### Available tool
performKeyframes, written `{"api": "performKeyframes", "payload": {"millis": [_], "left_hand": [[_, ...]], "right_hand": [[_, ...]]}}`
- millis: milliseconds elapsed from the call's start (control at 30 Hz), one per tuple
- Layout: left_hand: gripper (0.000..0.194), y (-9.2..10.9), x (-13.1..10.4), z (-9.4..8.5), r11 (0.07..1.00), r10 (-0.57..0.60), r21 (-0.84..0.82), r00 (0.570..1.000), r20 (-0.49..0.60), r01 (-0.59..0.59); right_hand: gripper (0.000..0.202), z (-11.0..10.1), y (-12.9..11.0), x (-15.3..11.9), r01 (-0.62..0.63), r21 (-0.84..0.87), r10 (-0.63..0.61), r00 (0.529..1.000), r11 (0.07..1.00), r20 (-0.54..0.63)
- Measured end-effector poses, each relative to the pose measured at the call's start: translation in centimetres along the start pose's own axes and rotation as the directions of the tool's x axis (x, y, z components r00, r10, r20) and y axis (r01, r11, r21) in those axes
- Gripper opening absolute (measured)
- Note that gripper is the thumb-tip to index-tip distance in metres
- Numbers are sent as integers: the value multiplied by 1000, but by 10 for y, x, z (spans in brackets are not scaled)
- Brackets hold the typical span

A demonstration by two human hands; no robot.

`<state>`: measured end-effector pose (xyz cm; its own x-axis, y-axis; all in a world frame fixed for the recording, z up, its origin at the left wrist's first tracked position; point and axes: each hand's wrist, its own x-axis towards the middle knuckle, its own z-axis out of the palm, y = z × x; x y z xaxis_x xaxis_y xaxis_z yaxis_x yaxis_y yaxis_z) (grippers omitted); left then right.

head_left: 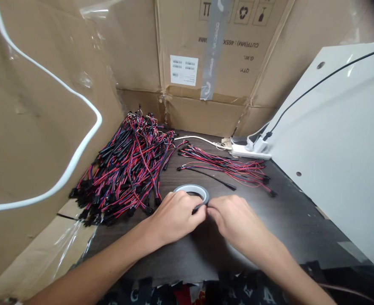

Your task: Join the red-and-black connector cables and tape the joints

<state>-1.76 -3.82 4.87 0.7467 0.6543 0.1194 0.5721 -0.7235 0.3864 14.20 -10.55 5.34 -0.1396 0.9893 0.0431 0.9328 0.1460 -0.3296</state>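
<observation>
A roll of dark tape [191, 187] with a pale inner core is held just above the dark tabletop, in the middle of the view. My left hand [179, 214] is closed on its near side, thumb and fingers wrapped over the rim. Right beside it, my right hand [233, 214] is closed in a pinch at the roll's right edge, its fingertips almost touching my left thumb. What lies between the right fingertips is hidden; it may be the tape's edge. Behind the roll lies a single black-sleeved cable [210, 175].
A large heap of red, blue and black wire leads [126, 165] with black connectors is on the left. A smaller bundle of leads [228, 163] lies behind my right hand. A white power strip [250, 151] stands at the back. Cardboard [187, 112] and a white panel [333, 140] surround the tabletop.
</observation>
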Motion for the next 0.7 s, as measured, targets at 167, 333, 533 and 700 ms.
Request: {"api": "performKeyframes", "payload": {"millis": [167,333,533,700], "left_hand": [[29,-3,1,0,999,29,-43,999,-24,-30],[33,-6,1,0,996,76,-47,997,1,-76],[37,-14,4,-8,1000,20,-3,998,-53,-21],[40,-23,8,-15,998,-67,-23,989,-132,65]], "right_hand": [[28,-2,16,6,242,148,-237,970,959,-49],[27,8,21,6,440,-102,-451,872,892,-189],[32,-2,-4,-17,500,-290,-571,772,816,-278],[22,-14,7,-48,487,-104,-464,713,867,-525]]}}
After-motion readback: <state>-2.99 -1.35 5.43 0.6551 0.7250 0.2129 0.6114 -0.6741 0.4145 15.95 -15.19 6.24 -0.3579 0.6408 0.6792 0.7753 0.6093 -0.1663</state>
